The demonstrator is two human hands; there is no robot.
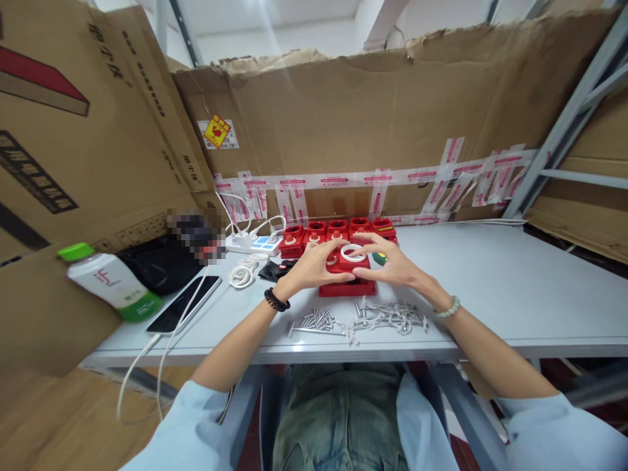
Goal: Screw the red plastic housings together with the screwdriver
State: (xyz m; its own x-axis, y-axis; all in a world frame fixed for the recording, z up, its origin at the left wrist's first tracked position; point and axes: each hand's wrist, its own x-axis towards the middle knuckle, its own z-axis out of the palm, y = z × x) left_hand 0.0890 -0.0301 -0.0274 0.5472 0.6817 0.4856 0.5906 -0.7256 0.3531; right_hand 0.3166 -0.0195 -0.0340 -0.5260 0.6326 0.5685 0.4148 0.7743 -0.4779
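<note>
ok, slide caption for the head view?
Left hand and right hand around a red housing and white ring, metal pins nearer the wearer.

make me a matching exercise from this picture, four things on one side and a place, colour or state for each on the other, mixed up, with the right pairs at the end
Things:
1. white ring
2. phone
3. bottle
4. short metal pins

Descriptions:
A. green cap on top
B. silver, in a loose pile
C. between the left hand and right hand
D. lying flat, screen dark

Pairs: 1-C, 2-D, 3-A, 4-B
</note>
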